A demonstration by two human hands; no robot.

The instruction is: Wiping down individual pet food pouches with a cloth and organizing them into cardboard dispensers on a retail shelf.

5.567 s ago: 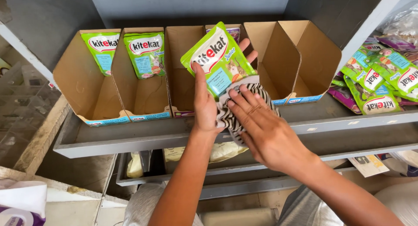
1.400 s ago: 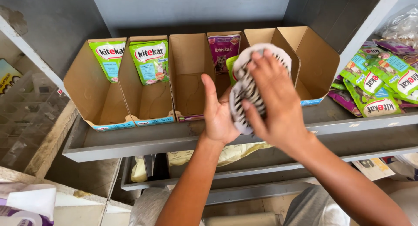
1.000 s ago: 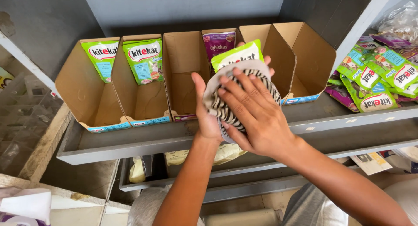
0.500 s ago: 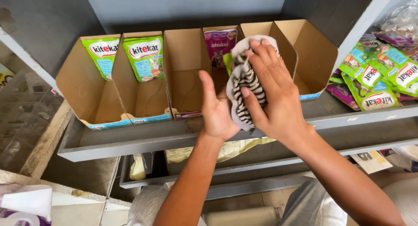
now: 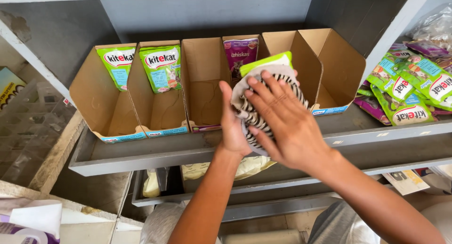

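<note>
Both forearms rise from the bottom of the view toward the grey metal shelf point(image 5: 141, 159), meeting at its middle. The left hand point(image 5: 233, 126) stands upright, palm turned right and thumb pointing to twelve o'clock, gripping a green pouch point(image 5: 268, 60) from behind; only the pouch's top edge shows above the fingers. The right hand point(image 5: 287, 126) comes in from five o'clock with its fingers spread wide and flat, pressing a black-and-white striped cloth point(image 5: 256, 117) against the front of that pouch. Pouch and cloth are held in the air just in front of the row of open cardboard display boxes point(image 5: 202, 88). At ten o'clock, two green pouches point(image 5: 141, 67) stand in the left boxes; a purple pouch point(image 5: 239, 56) stands at twelve. A loose pile of pouches point(image 5: 409, 91) lies on the shelf at two o'clock.
</note>
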